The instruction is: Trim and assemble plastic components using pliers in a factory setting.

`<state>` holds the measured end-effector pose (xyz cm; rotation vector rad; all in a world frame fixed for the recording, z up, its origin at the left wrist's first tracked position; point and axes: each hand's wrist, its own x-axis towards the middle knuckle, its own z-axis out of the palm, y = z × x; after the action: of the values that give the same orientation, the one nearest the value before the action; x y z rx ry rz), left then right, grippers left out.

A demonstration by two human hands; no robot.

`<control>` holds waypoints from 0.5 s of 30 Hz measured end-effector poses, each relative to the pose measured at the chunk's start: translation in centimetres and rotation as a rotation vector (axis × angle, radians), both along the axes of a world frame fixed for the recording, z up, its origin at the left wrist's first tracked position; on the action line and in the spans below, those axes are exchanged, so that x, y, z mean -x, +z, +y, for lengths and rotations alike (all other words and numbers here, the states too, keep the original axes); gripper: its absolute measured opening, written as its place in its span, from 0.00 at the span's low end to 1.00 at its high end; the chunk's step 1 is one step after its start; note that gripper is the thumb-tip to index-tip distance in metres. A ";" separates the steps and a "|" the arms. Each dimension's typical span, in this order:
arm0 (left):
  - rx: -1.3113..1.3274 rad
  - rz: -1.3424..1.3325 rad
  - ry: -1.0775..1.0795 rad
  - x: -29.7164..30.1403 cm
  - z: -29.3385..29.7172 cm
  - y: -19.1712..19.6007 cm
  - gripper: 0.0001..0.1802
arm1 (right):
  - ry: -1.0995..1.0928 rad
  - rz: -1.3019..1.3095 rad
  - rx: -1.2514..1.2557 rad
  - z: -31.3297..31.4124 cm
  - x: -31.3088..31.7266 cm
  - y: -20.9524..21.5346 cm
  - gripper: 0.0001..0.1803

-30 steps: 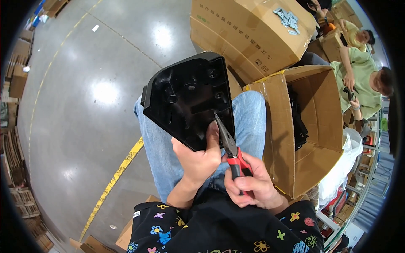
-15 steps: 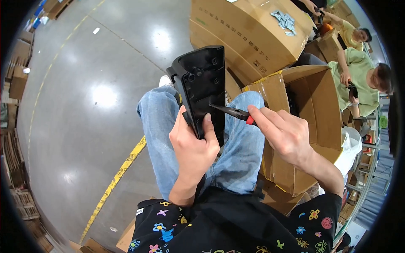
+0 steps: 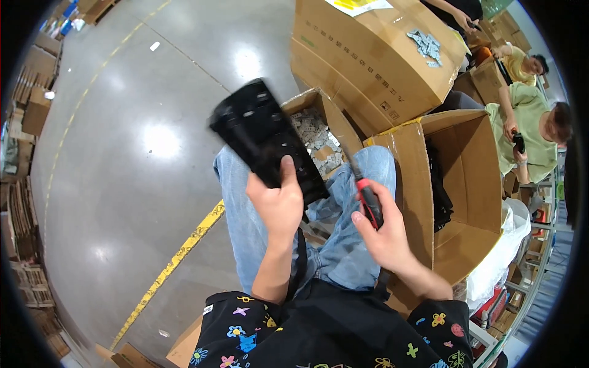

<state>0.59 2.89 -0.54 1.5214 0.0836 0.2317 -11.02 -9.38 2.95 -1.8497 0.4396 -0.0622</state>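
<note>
My left hand [image 3: 276, 199] is closed around a long black plastic housing [image 3: 261, 135], its thumb pressed on the near face. The housing is tilted with its wide end up and left, and is a little blurred. In my right hand [image 3: 386, 236] is a pair of long-nose pliers [image 3: 368, 199] with red and black handles. Their slim jaws point up, apart from the housing. Just beyond the housing, an open carton [image 3: 334, 113] holds many small grey metal pieces [image 3: 319, 144].
A large open carton [image 3: 402, 184] with black parts [image 3: 440, 190] inside stands at my right. Behind it, a closed carton [image 3: 368, 55] carries a pile of small grey pieces [image 3: 425, 46]. A person in green [image 3: 521, 122] works at the far right. Yellow tape [image 3: 175, 264] marks the floor.
The pliers have come away from the housing's inner face and turned from pointing left to pointing up. My left hand has tipped the housing to the left, uncovering the carton of metal pieces.
</note>
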 end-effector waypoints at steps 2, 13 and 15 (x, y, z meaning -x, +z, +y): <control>0.301 0.112 -0.055 -0.1 0.3 0.0 0.11 | -0.088 -0.064 0.050 0.5 0.1 -1.2 0.26; 1.668 0.419 -1.273 -0.2 1.2 -5.4 0.34 | -0.589 -0.452 -0.325 -5.8 -4.2 1.0 0.19; 1.484 0.881 -0.792 1.1 1.6 1.2 0.39 | -0.456 -0.566 -0.230 -6.6 -4.8 2.8 0.20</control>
<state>-0.51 4.50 0.63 -0.0070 0.2633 -0.9723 -6.19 -16.01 5.80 -1.3964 0.4354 -0.7912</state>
